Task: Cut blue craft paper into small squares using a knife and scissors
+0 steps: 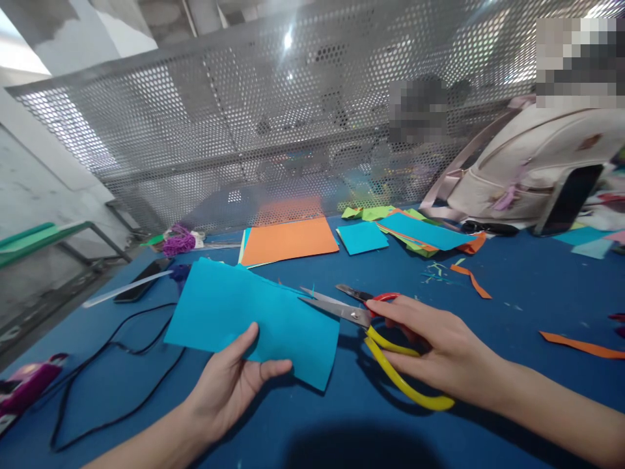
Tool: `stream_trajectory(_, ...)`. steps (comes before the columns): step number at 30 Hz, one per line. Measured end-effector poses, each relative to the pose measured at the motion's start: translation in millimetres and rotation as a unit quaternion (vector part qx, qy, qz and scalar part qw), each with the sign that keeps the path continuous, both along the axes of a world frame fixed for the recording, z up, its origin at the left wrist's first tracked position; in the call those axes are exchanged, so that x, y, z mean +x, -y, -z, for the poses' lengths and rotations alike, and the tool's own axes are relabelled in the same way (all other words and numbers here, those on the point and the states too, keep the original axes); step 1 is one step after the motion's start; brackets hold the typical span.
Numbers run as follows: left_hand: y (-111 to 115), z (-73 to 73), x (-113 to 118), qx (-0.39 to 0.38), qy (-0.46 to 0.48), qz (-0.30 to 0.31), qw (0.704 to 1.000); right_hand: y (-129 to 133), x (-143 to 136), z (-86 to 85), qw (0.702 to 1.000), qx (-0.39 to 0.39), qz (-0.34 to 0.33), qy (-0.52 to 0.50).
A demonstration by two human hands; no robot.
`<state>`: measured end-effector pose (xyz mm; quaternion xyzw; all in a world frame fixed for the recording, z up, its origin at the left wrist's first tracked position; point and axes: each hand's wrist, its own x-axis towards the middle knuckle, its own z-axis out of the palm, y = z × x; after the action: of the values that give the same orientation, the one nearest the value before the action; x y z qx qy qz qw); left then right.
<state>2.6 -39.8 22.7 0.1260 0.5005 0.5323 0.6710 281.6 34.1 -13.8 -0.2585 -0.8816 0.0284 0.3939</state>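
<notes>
My left hand (239,378) pinches a blue sheet of paper (224,306) from below, its thumb on the near face. The sheet is tilted up off the table. In my right hand (439,345) are scissors (359,316) with yellow handles; their blades are slightly apart at the sheet's upper right edge, where a thin sliver of blue sticks up. Another tool with a dark blade and red handle (385,298) lies just behind the scissors, close to my right fingers.
Orange sheets (293,241), a small blue square (362,238) and a blue-topped paper pile (424,231) lie at the back before a perforated metal panel (293,117). A pale backpack (527,156) and phone (569,198) stand right. Black cable (105,426) is at left; orange strips (581,344) at right.
</notes>
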Motion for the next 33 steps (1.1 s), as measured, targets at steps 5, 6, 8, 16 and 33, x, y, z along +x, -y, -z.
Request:
stream_trajectory(5,0,1.3,-1,-0.003,0.008,0.005,1.000,-1,1,1.0,1.000,-0.003,0.005,0.001)
stream_trajectory(6,-1,1.2,-1,0.000,0.005,0.005,1.000,-1,1,0.9,1.000,-0.005,0.007,0.003)
stream_trajectory(8,-1,0.7,-1,0.009,0.004,0.006,1.000,-1,1,0.2,1.000,-0.014,0.011,0.010)
stream_trajectory(16,0,-0.4,-2,0.011,-0.012,0.007,1.000,-1,3,-0.7,0.998,-0.052,0.014,0.017)
stream_trajectory(33,-11,3.7,-7,-0.003,-0.081,0.002,0.997,13,4,-4.2,0.966,-0.228,0.102,0.073)
